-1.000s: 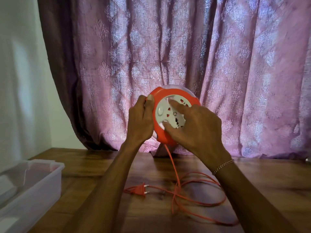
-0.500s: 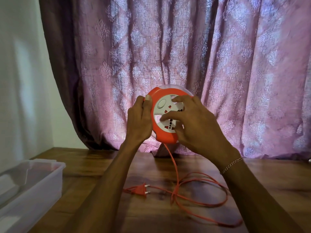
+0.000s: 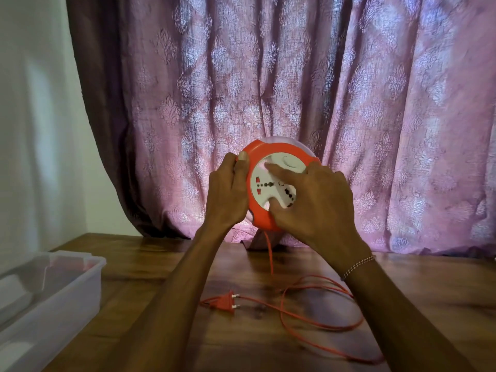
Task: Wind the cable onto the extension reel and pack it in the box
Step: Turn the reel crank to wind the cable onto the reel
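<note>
Right hand had rotated round the extension reel's white socket face, fingers spread on it; left hand clamped its orange rim at frame centre. Cable slack on table; box lower left.

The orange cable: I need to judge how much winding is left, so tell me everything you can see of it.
The orange cable is thin, looks plastic-sheathed, and hangs from the bottom of the reel, which both hands hold above the table. It drops to the wooden table and lies there in loose overlapping loops on the right. Its free end carries an orange two-pin plug lying flat, pins pointing right. Neither hand touches the cable.
</note>
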